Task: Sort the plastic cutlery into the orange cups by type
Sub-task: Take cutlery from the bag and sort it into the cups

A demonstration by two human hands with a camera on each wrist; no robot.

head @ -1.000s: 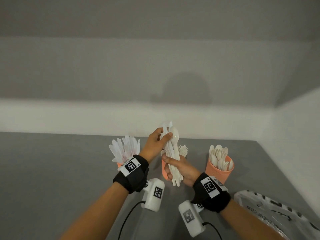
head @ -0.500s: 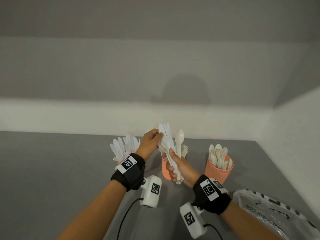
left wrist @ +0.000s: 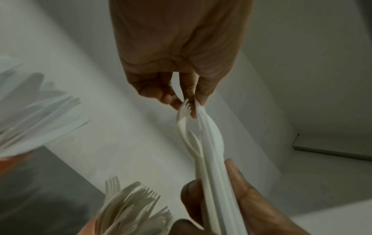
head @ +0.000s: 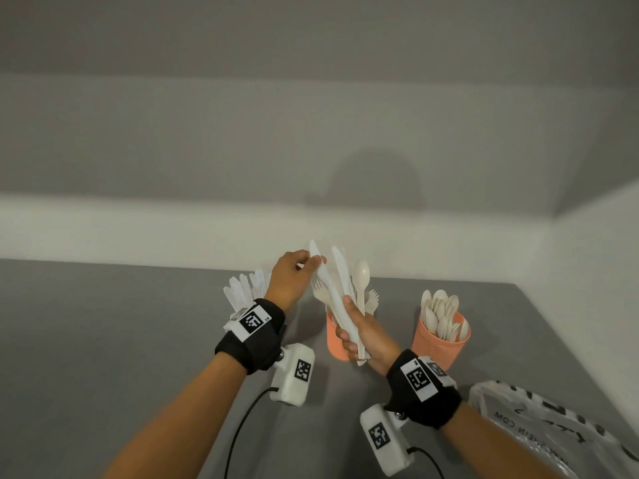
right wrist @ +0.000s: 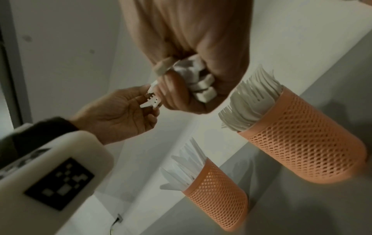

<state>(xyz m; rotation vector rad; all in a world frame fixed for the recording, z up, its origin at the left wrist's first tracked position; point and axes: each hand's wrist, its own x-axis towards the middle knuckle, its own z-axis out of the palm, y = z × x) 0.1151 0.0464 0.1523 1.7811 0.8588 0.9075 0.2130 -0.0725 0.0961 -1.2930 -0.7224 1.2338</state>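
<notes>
Head view, with both wrist views. The right hand (head: pixel 364 335) is closed in a fist round the handles of a mixed bundle (head: pixel 340 299) of white knives, forks and one spoon (head: pixel 361 273), held upright above the grey table (head: pixel 138 340). The left hand (head: pixel 290 281) pinches the tip of one knife (head: pixel 320 271) between thumb and fingertips (left wrist: pixel 182 104); the left wrist view shows a fork head lying against the same fingertips, so whether the fork is also gripped cannot be told.

Three orange mesh cups stand on the table. The knife cup (right wrist: pixel 217 190), at 10 o'clock from the bundle, is largely hidden behind the left wrist in the head view; only its blades (head: pixel 245 288) show there. The fork cup (head: pixel 335 340) stands directly behind the right hand. The spoon cup (head: pixel 439 340) is at 3 o'clock, apart from the hand.

Progress, as a judgement: well advanced. Each cup already holds a full fan of one type; what remains is the handful in the right hand, to be drawn out piece by piece, the pinched knife probably first, towards the knife cup.

Writing: a plastic bag (head: pixel 553 426) at 4 o'clock bears dark print; "COM" can be made out, the rest is illegible. The wrist bands and camera units carry black-and-white square markers.
</notes>
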